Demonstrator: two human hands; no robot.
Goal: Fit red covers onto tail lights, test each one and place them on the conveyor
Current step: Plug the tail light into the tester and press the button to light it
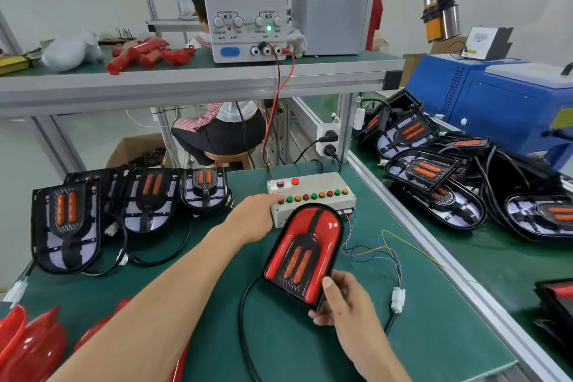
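I see my right hand [344,304] gripping the near end of a glossy red-covered tail light [305,253], fingers curled round its edge, propped on the green bench mat [217,282] against the white push-button test box [311,197]. My left hand [259,215] reaches, fingers extended, touching the box's button row. A brown cardboard carton [136,149] behind holds dark parts.

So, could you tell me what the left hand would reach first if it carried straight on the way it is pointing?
The left hand points at the switch box, fingertips by the row of coloured buttons. Going straight on, it would likely meet the nearest red button first; whether it already touches is unclear.
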